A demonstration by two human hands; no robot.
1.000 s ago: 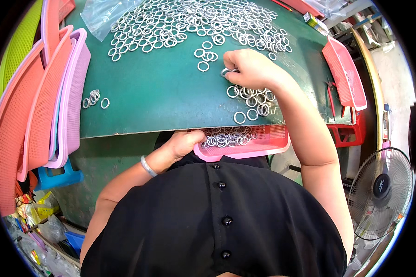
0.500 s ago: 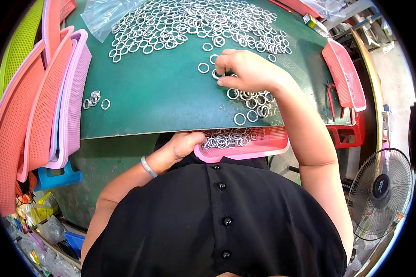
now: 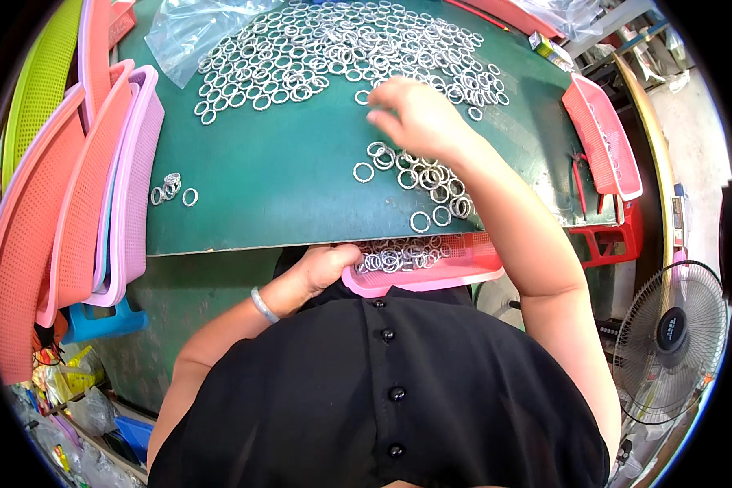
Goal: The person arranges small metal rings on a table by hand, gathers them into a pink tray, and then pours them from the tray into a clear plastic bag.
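My left hand (image 3: 331, 265) is closed on the left end of a pink plastic basket (image 3: 427, 281), held at my lap under the table's front edge. Inside the basket lie many silver metal rings (image 3: 392, 259). My right hand (image 3: 419, 115) hovers over the green table, thumb and forefinger apart, and nothing shows between them. A single ring (image 3: 362, 98) lies just by its fingertips. Beyond the hand spreads a large field of rings (image 3: 301, 57). Under my right forearm is a smaller cluster of rings (image 3: 431, 177), partly hidden by the arm.
Stacked plastic baskets (image 3: 98, 187) stand along the left side. A few rings (image 3: 171, 187) sit at the table's left, and a clear plastic bag (image 3: 191, 37) lies at the back. At right are red-handled pliers (image 3: 578, 183), another pink basket (image 3: 602, 134) and a fan (image 3: 671, 333).
My right hand has moved away from the near cluster toward the large field, its fingers spreading. Rings by the near cluster have shifted closer to it. My left hand keeps its hold.
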